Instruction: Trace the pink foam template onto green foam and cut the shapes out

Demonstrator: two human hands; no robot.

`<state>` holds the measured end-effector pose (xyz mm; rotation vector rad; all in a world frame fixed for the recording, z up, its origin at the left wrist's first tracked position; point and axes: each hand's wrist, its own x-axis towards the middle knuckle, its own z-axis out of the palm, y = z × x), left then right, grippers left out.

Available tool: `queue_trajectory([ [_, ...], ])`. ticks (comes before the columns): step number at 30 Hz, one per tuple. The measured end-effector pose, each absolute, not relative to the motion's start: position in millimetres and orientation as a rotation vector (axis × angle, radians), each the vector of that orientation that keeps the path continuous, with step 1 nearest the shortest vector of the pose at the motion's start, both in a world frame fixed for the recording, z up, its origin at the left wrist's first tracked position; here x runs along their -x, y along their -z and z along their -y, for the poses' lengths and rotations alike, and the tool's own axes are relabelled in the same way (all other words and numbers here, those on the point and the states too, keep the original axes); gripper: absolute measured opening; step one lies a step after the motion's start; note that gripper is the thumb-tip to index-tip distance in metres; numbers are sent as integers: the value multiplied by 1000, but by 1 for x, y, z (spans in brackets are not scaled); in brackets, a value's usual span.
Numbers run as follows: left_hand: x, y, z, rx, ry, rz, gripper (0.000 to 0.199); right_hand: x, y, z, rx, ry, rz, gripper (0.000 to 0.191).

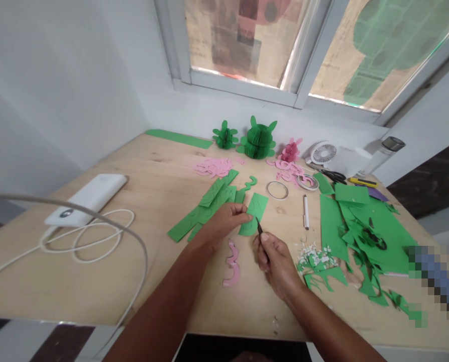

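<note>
My left hand (pixel 235 217) pinches a small green paper piece (pixel 258 205) that has curved lines drawn on it. In my closed right hand (pixel 275 259) are black scissors (pixel 260 227), their handles hidden by my fingers. The blade tips meet the lower right part of the paper, close to my left thumb. On the table between my forearms lies a wavy pink paper cutout (pixel 232 266). Green paper strips (pixel 205 211) with drawn curves lie in an overlapping pile left of my left hand, and a wavy green cutout (pixel 250 183) rests just beyond it.
Pink cutouts (pixel 214 167), green honeycomb paper figures (pixel 260 141) and a fan (pixel 323 152) stand or lie toward the wall. Rightward are a white pen (pixel 306 212), tape ring (pixel 277 190), green sheets (pixel 390 236) and scraps (pixel 317 257). A power bank (pixel 87 198) with looped cable sits left.
</note>
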<state>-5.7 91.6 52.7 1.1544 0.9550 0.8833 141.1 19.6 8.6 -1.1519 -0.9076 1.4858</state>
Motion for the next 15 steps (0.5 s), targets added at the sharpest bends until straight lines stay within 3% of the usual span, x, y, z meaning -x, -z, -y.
queue_trajectory([
  [15,7,-46,-96,-1239,-834,-956,24,-142,-12,-19,1147,-1497,936,44],
])
